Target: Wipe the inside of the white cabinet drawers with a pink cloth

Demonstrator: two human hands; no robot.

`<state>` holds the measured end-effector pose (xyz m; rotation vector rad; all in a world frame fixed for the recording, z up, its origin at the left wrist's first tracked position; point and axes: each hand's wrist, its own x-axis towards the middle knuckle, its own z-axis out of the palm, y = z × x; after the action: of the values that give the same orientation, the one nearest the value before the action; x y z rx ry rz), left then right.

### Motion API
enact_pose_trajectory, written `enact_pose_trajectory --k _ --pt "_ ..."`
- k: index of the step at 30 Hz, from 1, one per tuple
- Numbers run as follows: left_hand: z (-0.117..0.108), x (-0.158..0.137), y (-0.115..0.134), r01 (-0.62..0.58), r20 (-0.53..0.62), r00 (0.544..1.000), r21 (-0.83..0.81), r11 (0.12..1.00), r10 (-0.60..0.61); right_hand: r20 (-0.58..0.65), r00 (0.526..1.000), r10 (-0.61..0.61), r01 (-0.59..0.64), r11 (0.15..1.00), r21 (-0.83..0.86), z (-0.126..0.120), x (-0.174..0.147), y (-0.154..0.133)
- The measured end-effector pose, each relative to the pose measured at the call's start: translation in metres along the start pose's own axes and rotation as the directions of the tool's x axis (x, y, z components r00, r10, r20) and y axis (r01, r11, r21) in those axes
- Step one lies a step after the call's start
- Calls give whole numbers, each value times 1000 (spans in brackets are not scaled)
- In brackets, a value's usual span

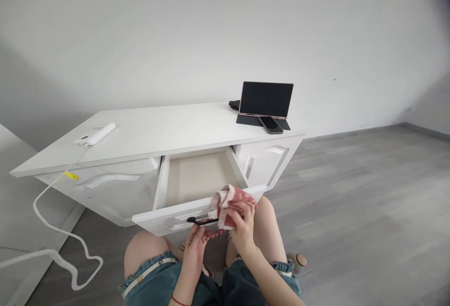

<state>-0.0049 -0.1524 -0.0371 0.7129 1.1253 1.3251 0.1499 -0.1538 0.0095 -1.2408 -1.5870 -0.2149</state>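
Observation:
My right hand [243, 227] is closed round a bunched red-and-white cloth [228, 203], which lies against the right part of the drawer front [158, 219]. Below that front, my left hand [197, 242] has its fingers curled at the black drawer handle [202, 222], thumb near its left end. The cloth covers the handle's right end. The white drawer [200, 179] is pulled out over my knees, and its beige bottom shows with nothing on it.
On the white cabinet [168, 130] stand a tablet [266, 100], a phone [270, 125], a small black item [234, 105] and a white power strip [100, 134]. Its cord [45, 219] hangs down at the left. A jar [297, 261] with a brown lid stands on the floor beside my right leg.

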Motion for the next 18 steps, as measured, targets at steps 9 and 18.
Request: enact_pose_trajectory --k 9,18 --pt "4 -2 14 156 25 988 -157 975 -154 -96 913 397 -394 918 54 25 -46 27" --pt "4 -5 16 145 29 989 -109 983 -143 -59 745 664 -647 742 174 42 -65 21"
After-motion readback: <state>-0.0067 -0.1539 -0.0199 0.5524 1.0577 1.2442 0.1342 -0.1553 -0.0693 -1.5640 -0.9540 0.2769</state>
